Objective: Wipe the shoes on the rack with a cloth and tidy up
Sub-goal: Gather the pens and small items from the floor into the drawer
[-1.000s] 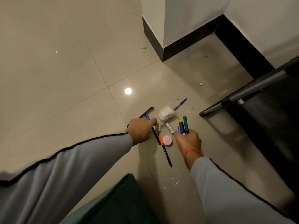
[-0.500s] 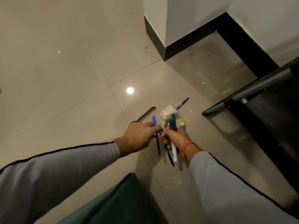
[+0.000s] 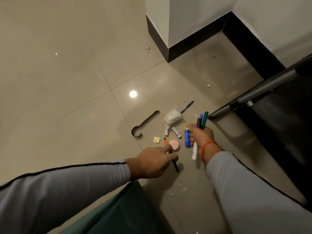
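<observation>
- The tiled floor [image 3: 70, 81] filled most of the view, pale and glossy, with a white wall corner and dark skirting at the far side.
- A dark rack [image 3: 263, 92] with a grey bar stood at the right edge; no shoes and no cloth showed anywhere, so this looked like the tidying part of the task.
- A curved black strip [image 3: 145, 123] lay on the floor at the left of the scatter.
- A small clear packet of white stuff [image 3: 172, 117] lay at the far end of the scatter, with a blue pen [image 3: 187, 107] just beyond it.
- The right hand [image 3: 201, 137] had its grip clamped round a bunch of markers [image 3: 202, 119], their caps pointing away from the person, with a blue tube [image 3: 187, 137] and a white one against the same hand.
- The left hand [image 3: 154, 162] had its fingers curled onto the orange-and-black pen [image 3: 174, 163], pinching it near the middle (whether it was already off the floor I could not tell).
- That pen's long axis ran from far-left to near-right, orange end away from the person, black end toward them.
- It lay left of the bunch, and the left hand was much the nearer one to it.
- A pink round disc [image 3: 174, 144] lay touching or just beside the pen, between the two hands.
- Two small white printed tubes [image 3: 176, 132] and a yellow note [image 3: 156, 139] lay loose beyond the left hand.
</observation>
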